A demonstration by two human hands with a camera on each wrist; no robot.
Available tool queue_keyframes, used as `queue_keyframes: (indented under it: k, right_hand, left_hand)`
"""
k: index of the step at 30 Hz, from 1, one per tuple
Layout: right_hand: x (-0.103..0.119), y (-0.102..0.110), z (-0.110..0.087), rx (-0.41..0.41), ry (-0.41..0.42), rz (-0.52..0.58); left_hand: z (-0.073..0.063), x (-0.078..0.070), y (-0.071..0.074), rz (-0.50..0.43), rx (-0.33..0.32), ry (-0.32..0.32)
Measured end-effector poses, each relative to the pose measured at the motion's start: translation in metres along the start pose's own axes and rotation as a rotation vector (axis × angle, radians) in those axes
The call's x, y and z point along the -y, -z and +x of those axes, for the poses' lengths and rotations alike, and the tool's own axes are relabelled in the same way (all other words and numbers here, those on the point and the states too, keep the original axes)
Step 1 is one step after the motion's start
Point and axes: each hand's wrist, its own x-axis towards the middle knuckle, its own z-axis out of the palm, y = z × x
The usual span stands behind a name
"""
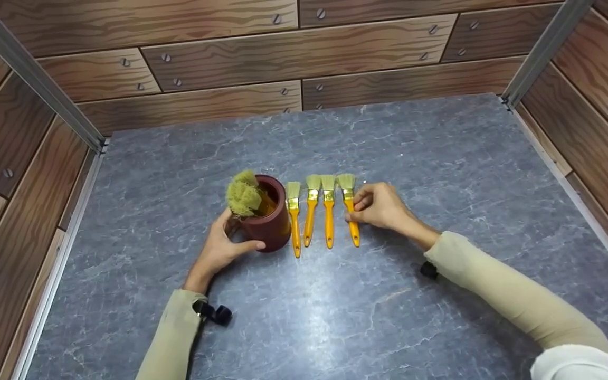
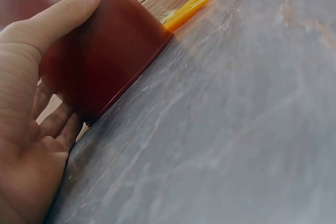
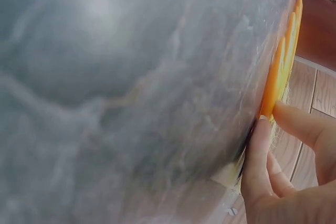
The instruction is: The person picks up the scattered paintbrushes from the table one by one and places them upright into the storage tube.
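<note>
Paintbrush noted at the three o'clock end of a row of four on the counter. My right hand pinches its orange handle, thumb and fingers nearly closed. Three further brushes lie toward nine o'clock, bristles pointing to twelve. Beyond them, my left hand, spread wide, grips an upright maroon pot; bristle heads overhang its rim toward ten o'clock.

Downward head view, wrist close-ups (brushes shared)
</note>
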Motion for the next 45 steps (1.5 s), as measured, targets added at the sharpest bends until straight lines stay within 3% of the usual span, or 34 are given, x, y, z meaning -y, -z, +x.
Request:
queue_keyframes:
  k: [8, 29, 40, 45]
  right_hand:
    - [-0.006, 0.001, 0.0, 0.019, -0.138, 0.189]
    - [-0.009, 0.005, 0.001, 0.102, -0.226, 0.294]
    - [-0.009, 0.013, 0.002, 0.186, -0.219, 0.495]
    - [0.002, 0.02, 0.0, 0.18, -0.161, 0.505]
  left_hand:
    - [0.0, 0.002, 0.0, -0.003, 0.003, -0.013]
    - [0.001, 0.003, -0.001, -0.021, 0.01, -0.005]
    - [0.001, 0.004, 0.0, -0.032, 0.021, -0.007]
    - [0.0, 0.003, 0.0, -0.028, 0.016, -0.01]
